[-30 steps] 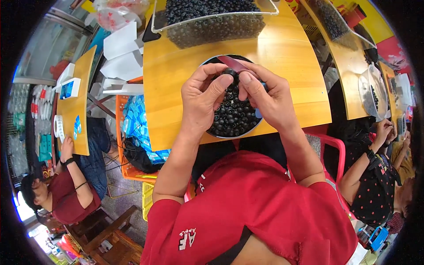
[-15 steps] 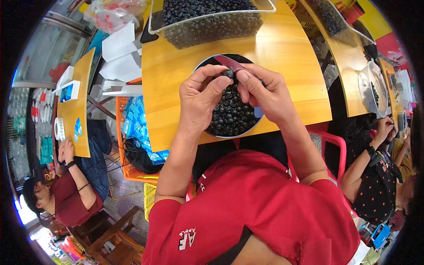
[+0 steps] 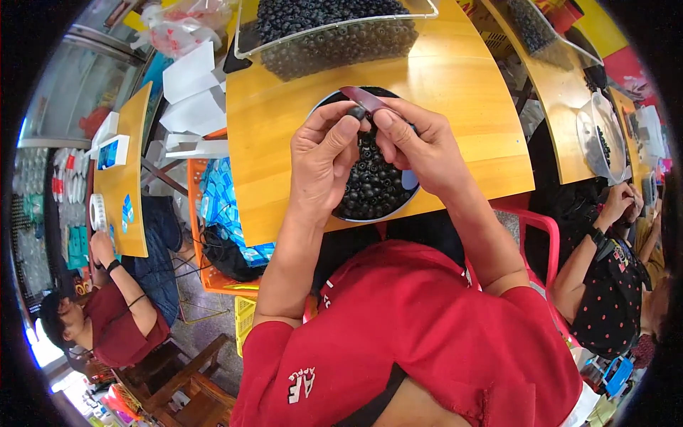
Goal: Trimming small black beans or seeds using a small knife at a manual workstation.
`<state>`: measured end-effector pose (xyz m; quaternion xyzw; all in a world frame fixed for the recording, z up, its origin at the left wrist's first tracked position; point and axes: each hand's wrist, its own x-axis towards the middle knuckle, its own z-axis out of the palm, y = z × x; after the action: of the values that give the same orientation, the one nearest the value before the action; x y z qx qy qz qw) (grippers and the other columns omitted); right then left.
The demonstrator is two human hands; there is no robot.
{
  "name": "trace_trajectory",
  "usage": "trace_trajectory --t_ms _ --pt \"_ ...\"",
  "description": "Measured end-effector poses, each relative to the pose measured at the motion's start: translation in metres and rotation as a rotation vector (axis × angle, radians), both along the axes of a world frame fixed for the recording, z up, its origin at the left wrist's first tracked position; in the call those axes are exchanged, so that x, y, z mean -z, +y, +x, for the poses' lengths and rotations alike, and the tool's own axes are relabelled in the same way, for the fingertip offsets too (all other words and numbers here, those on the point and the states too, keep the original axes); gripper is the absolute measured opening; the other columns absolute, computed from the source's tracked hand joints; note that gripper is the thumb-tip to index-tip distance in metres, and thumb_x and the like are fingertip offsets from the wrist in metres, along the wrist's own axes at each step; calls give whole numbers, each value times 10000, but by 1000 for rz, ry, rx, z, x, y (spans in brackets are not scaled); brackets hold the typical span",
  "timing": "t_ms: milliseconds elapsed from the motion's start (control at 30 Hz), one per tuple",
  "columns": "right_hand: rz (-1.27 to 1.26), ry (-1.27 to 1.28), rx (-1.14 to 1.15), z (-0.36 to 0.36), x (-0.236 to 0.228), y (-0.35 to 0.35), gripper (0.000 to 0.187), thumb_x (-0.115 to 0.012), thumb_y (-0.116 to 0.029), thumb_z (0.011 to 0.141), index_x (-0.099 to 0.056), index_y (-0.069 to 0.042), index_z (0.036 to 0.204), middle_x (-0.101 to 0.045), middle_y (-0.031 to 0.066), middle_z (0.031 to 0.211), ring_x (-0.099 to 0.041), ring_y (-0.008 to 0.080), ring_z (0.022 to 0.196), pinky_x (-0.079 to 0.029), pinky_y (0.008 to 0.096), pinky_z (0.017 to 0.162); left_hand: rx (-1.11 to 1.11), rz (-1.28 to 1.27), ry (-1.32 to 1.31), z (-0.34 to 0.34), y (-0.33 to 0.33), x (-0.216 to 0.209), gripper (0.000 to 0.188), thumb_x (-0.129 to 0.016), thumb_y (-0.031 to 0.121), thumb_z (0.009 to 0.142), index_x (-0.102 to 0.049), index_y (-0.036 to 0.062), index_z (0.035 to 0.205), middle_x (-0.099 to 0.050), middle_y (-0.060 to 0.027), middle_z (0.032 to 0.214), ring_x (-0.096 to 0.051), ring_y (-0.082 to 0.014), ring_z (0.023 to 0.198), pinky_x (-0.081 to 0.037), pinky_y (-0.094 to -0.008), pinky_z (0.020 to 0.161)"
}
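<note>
Over a round bowl of small round black bead-like pieces, both my hands meet close together. My left hand is closed, pinching one round black piece between thumb and fingertips. In my right hand, closed too, is a small knife with a dark reddish blade that points up and to the left. The blade lies right beside the pinched piece; whether they touch I cannot tell. My fingers hide the knife's handle.
A clear tub heaped with black pieces stands at the far side of the wooden table. An orange crate with blue packets is at its left. Other people sit left and right; a clear bowl stands before the right one.
My left fingertips and the black piece have shifted slightly left, and the knife has tilted a little. The person at the left has moved a hand on their table.
</note>
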<state>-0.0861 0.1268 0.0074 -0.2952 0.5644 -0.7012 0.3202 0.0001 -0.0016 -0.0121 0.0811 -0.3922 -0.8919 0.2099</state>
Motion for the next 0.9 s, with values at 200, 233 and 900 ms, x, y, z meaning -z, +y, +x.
trace_trajectory --t_ms 200,233,900 --pt "32 -46 -24 0 -11 3 331 -502 -244 951 -559 -30 1197 -483 -42 594 -369 8 492 -260 165 429 -13 -31 -24 -1 0 1 216 -666 81 825 -619 17 1025 -653 -67 825 -403 -13 472 -284 -158 406" --pt "35 -27 -6 2 -12 4 324 -504 -245 950 -565 -31 1186 -485 -44 595 -370 8 492 -260 164 429 -21 -58 -29 -2 0 1 217 -667 75 822 -621 14 1025 -653 -66 826 -403 -11 475 -284 -157 406" --pt "7 -6 -37 -7 -7 12 284 -513 -234 947 -591 -32 1131 -487 -47 571 -368 6 461 -241 178 403 58 -106 5 3 -2 -4 215 -673 22 797 -630 20 1008 -665 -93 832 -463 -15 524 -292 -142 409"
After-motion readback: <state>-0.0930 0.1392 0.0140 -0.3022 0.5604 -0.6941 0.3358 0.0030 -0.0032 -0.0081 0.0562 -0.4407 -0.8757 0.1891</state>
